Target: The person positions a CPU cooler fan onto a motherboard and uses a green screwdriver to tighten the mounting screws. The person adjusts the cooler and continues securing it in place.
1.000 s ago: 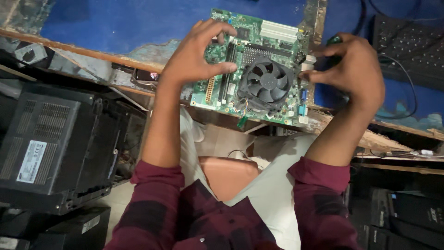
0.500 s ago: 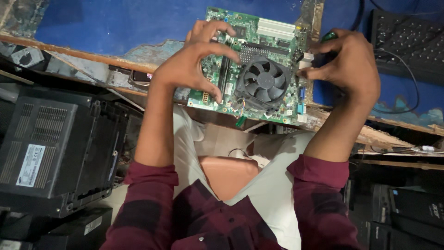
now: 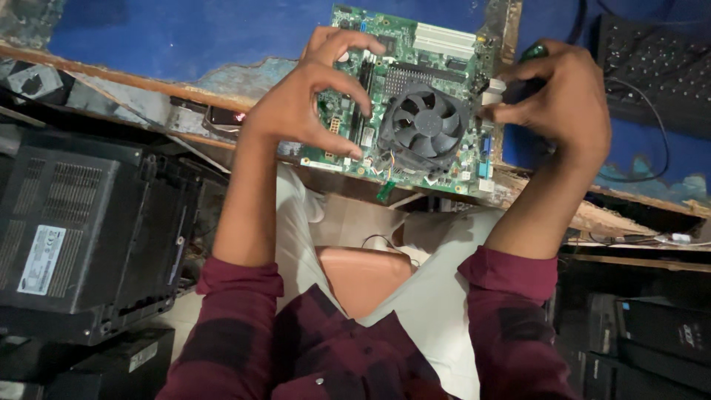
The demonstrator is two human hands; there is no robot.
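A green rectangular computer circuit board (image 3: 415, 96) lies flat at the front edge of a worn wooden bench with a chipped blue top (image 3: 185, 37), between the person's two hands. A round black cooling fan in a square frame (image 3: 424, 122) sits on the board just to the right of the left fingertips, and a row of white slots (image 3: 443, 38) runs along the board's far edge above it. The left hand (image 3: 307, 104) arches over the board's left part with fingers spread and curled like a claw, the thumb tip pressed near the board's front edge and the fingertips touching the dark slots (image 3: 363, 81) beside the fan; it grips nothing. The right hand (image 3: 563, 96) is at the board's right edge, fingers curled around a small dark tool with a green end (image 3: 535, 52), its fingertips meeting the silver connector blocks there. Beyond the right hand's knuckles lies a black keyboard (image 3: 655, 67) with a thin black cable (image 3: 652, 163). Below the left forearm, well apart from the fingers, stands a black computer case with vent grilles (image 3: 74, 230). Dark red checked sleeves (image 3: 237, 311) cover both forearms.
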